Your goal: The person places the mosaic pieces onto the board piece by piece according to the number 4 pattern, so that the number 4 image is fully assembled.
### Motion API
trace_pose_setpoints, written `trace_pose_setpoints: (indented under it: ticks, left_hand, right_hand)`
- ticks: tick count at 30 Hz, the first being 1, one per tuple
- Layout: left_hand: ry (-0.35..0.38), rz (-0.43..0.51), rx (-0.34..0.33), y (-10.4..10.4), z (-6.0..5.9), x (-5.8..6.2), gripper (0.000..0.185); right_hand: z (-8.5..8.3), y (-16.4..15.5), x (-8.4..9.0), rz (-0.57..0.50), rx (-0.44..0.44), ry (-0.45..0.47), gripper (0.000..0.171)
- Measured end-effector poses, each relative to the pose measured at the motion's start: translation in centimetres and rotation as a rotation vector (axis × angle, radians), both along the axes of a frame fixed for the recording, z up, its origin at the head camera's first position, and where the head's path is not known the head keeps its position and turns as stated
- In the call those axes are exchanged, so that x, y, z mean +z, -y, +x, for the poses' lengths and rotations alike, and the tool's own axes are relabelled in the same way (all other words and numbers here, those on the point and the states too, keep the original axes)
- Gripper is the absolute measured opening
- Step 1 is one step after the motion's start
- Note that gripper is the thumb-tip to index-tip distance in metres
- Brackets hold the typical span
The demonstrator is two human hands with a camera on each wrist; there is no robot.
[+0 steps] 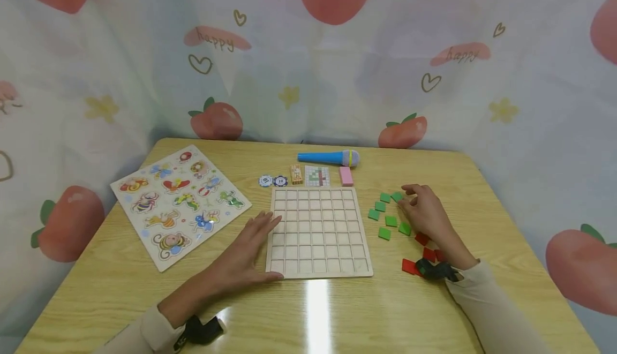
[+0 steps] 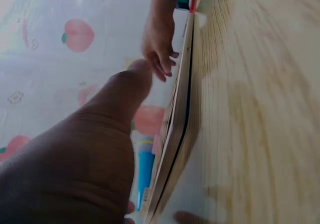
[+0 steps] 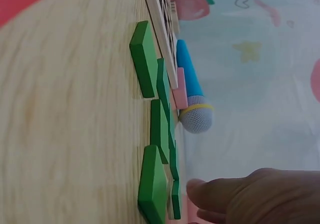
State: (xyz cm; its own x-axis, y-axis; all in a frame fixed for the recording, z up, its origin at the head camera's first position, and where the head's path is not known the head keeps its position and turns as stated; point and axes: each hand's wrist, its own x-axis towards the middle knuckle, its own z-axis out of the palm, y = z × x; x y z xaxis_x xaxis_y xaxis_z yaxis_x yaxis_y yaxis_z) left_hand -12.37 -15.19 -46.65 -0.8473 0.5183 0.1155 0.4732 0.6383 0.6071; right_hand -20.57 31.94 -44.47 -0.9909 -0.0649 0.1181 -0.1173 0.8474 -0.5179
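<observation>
Green tiles (image 1: 384, 216) sit under the right hand (image 1: 426, 213), fingers loosely spread; left hand (image 1: 248, 251) flat beside the grid board (image 1: 318, 232).

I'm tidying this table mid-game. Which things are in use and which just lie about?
In use: grid board under left hand; green tiles at right hand; red tiles.
Lying about: animal puzzle, toy microphone, chips, pink block.

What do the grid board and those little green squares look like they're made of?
The grid board looks like pale unfinished plywood: its edge shows layers in the left wrist view. The green tiles seem to be painted wood or plastic, thick, flat and matte; which one is hard to tell.
</observation>
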Motion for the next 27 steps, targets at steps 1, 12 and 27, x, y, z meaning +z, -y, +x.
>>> trace_pose_setpoints:
  ticks: [1, 12, 27]
  left_hand:
    - [-0.012, -0.029, -0.004, 0.1, 0.0, -0.2, 0.128]
    - [-0.017, -0.183, 0.001, 0.0, 0.2, -0.3, 0.135]
    - [0.041, -0.195, 0.038, -0.1, -0.2, 0.0, 0.141]
  right_hand:
    - [-0.1, 0.1, -0.1, 0.007, 0.004, -0.001, 0.049]
    - [-0.6, 0.9, -0.8, 0.069, -0.016, -0.023, 0.035]
    - [-0.2, 6.4, 4.5, -0.021, 0.226, -0.032, 0.032]
